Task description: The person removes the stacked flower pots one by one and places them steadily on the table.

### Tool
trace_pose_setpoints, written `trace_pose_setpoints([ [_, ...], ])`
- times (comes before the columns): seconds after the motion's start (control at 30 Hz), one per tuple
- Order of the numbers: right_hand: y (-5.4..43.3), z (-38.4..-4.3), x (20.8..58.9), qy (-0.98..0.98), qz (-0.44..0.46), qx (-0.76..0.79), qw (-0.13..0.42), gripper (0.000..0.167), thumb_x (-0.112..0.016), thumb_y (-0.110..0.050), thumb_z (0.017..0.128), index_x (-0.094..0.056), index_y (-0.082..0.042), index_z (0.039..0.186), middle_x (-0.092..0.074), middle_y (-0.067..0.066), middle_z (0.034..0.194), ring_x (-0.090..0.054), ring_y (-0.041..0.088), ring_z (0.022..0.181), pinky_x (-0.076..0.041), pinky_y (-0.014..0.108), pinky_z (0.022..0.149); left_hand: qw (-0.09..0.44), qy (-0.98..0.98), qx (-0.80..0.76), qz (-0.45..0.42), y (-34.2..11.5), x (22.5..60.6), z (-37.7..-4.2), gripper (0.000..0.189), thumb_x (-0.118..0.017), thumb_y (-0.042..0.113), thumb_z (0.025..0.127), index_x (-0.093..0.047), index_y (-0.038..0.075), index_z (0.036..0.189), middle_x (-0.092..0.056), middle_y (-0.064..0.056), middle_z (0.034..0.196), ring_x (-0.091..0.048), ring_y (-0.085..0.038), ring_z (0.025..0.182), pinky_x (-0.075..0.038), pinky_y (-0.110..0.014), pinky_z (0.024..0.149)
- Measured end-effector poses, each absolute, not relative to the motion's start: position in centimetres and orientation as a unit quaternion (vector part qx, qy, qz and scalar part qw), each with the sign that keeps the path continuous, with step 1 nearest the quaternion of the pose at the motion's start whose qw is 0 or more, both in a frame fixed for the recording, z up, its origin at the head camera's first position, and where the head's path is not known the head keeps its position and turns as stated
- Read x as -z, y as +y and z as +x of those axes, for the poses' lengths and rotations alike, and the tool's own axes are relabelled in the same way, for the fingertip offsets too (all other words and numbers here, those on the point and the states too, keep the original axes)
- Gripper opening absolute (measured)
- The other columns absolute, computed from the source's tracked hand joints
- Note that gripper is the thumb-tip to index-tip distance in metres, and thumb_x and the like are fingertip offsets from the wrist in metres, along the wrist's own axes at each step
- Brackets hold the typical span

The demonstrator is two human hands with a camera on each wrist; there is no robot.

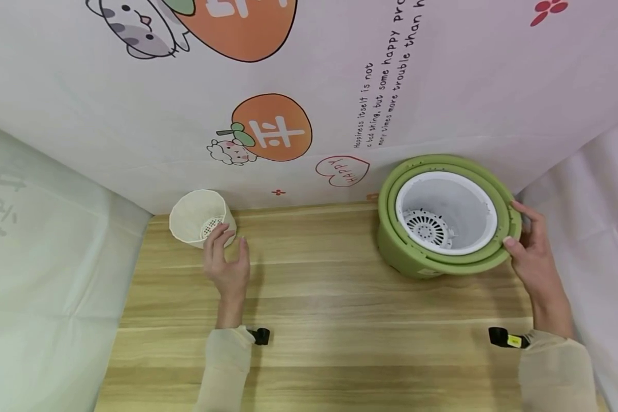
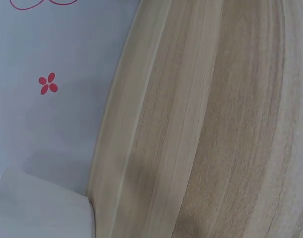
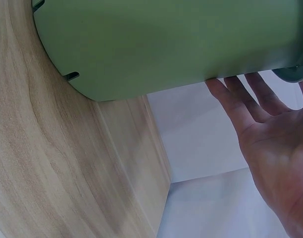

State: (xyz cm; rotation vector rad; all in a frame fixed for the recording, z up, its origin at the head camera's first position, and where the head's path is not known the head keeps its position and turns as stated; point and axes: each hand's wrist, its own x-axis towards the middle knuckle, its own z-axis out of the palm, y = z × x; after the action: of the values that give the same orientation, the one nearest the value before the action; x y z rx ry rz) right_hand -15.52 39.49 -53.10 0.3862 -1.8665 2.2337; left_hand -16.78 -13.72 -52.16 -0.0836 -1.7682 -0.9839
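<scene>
A small white plastic flowerpot (image 1: 190, 220) with a perforated bottom stands at the back left of the table and appears at the lower left of the left wrist view. My left hand (image 1: 229, 269) is at its near right side, thumb and fingers spread apart, fingertips overlapping the pot's rim in the head view. At the back right is a large green flowerpot (image 1: 407, 257), with a white inner pot (image 1: 463, 212) with a slotted bottom nested inside. My right hand (image 1: 538, 257) grips its right rim, thumb on top; the right wrist view shows fingertips against the green outer wall.
The wood-grain table (image 1: 319, 320) ends at a white printed backdrop (image 1: 159, 131) behind both pots. White cloth sidewalls (image 1: 46, 240) stand on the left and right; the right one comes close to my right hand.
</scene>
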Motion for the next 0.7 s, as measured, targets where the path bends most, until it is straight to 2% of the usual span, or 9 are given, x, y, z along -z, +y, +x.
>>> trace_pose_setpoints([
  [0.17,39.3,-15.7,52.9,-0.642,0.127,-0.748,0.11,0.059,-0.054,0.009,0.096,-0.032,-0.003,0.15,-0.064,0.01,0.104,-0.069,0.011,0.081,-0.057,0.016,0.065,0.499,-0.752,0.427,-0.052,-13.3,52.0,-16.5,0.022,-0.073,-0.021,0.07,-0.064,-0.016,0.09,-0.065,-0.033,0.101,-0.063,-0.048,0.093,-0.054,-0.027,0.088],
  [0.23,39.2,-15.7,52.9,-0.645,0.124,-0.746,0.113,0.059,-0.055,0.008,0.096,-0.033,-0.002,0.15,-0.065,0.01,0.102,-0.069,0.011,0.079,-0.057,0.016,0.063,0.489,-0.755,0.433,-0.063,-13.2,52.0,-16.5,0.022,-0.074,-0.02,0.071,-0.064,-0.016,0.091,-0.065,-0.034,0.102,-0.063,-0.048,0.091,-0.054,-0.025,0.084],
  [0.33,39.2,-15.7,52.9,-0.645,0.124,-0.745,0.117,0.059,-0.055,0.01,0.095,-0.033,-0.001,0.149,-0.064,0.01,0.101,-0.069,0.01,0.078,-0.057,0.016,0.063,0.473,-0.761,0.437,-0.077,-13.0,52.0,-16.5,0.023,-0.074,-0.017,0.073,-0.064,-0.015,0.095,-0.064,-0.034,0.105,-0.062,-0.048,0.093,-0.054,-0.026,0.084],
  [0.47,39.4,-15.7,53.0,-0.638,0.135,-0.749,0.119,0.058,-0.05,0.016,0.094,-0.034,0.001,0.148,-0.061,0.011,0.111,-0.069,0.01,0.086,-0.057,0.015,0.067,0.454,-0.773,0.437,-0.082,-12.6,52.1,-16.7,0.027,-0.074,-0.013,0.075,-0.065,-0.013,0.1,-0.063,-0.033,0.108,-0.061,-0.046,0.099,-0.051,-0.024,0.088],
  [0.57,39.4,-15.7,53.1,-0.638,0.14,-0.747,0.121,0.058,-0.047,0.02,0.093,-0.035,0.002,0.147,-0.058,0.012,0.117,-0.068,0.01,0.09,-0.057,0.015,0.07,0.445,-0.778,0.437,-0.077,-12.4,52.3,-16.7,0.027,-0.075,-0.011,0.076,-0.065,-0.012,0.101,-0.064,-0.03,0.109,-0.061,-0.043,0.1,-0.053,-0.028,0.087],
  [0.7,39.4,-15.6,53.0,-0.647,0.136,-0.74,0.128,0.058,-0.046,0.023,0.091,-0.037,0.004,0.145,-0.058,0.01,0.123,-0.066,0.01,0.095,-0.056,0.013,0.072,0.429,-0.78,0.447,-0.084,-12.0,52.4,-16.7,0.028,-0.074,-0.012,0.077,-0.064,-0.013,0.102,-0.063,-0.03,0.11,-0.062,-0.041,0.099,-0.057,-0.044,0.08],
])
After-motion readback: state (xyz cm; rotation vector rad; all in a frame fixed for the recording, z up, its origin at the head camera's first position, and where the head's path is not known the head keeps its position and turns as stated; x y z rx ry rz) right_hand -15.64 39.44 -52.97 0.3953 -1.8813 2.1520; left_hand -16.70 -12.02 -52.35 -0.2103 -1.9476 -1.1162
